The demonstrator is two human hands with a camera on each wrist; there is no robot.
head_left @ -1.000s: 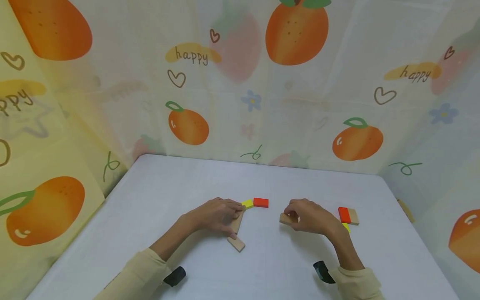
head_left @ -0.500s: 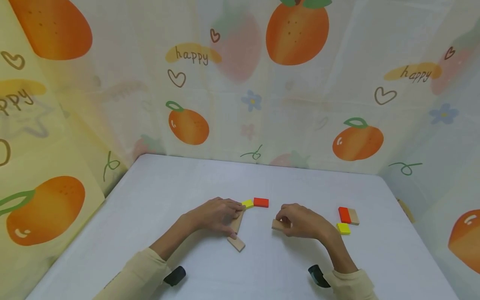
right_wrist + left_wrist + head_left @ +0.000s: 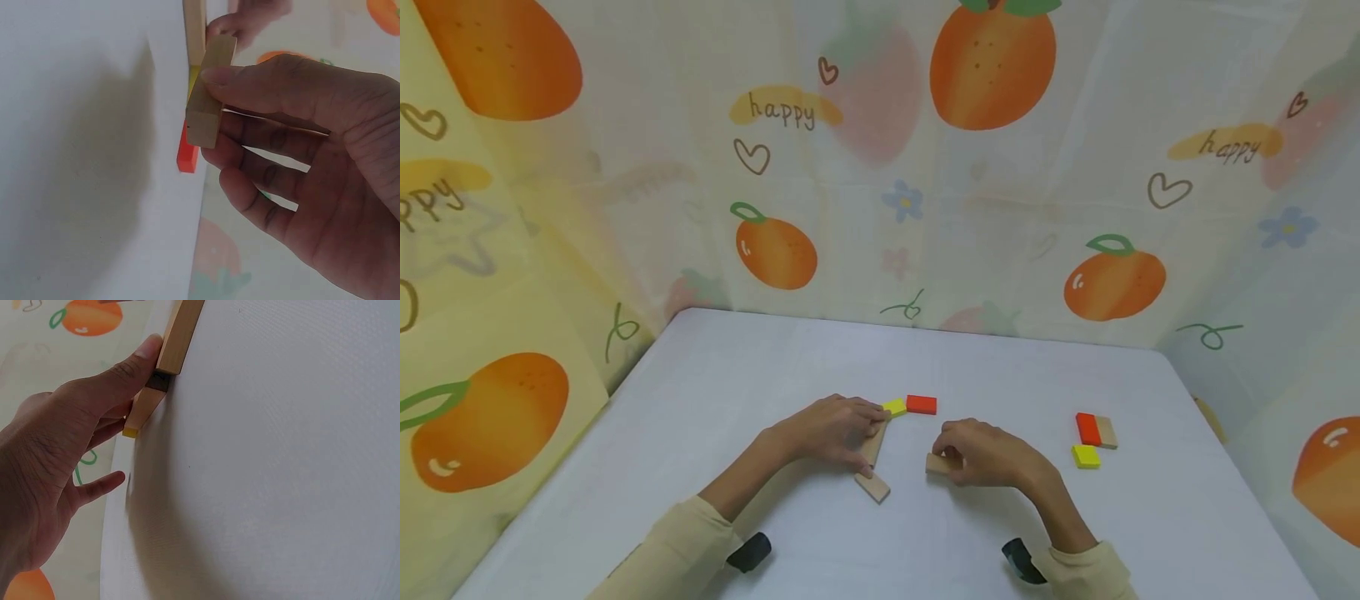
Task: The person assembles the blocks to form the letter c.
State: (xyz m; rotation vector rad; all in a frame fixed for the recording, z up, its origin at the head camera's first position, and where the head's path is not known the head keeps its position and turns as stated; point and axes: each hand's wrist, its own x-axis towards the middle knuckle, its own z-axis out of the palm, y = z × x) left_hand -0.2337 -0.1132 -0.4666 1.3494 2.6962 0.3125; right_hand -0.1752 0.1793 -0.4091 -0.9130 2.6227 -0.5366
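My left hand [image 3: 835, 429] spans a plain wooden block [image 3: 874, 446], its fingers at the far end and its thumb by the joint with a nearer wooden block [image 3: 873, 487]. These blocks form a bent row with a yellow block [image 3: 895, 408] and a red block [image 3: 921, 405]. Seen from the left wrist, the thumb lies along the side of the wooden pieces. To the right of the row, my right hand [image 3: 988, 454] pinches another wooden block [image 3: 209, 94] between thumb and fingers, one end sticking out toward the left.
On the right of the white table [image 3: 760, 350] lie a red block [image 3: 1088, 429], a plain wooden block [image 3: 1107, 432] and a yellow block [image 3: 1086, 457] in a close group. A fruit-printed cloth [image 3: 865, 250] stands behind the table's back edge.
My right hand has moved left and nearer the front with its wooden block, uncovering the yellow block at the right. The left hand has stayed in place.
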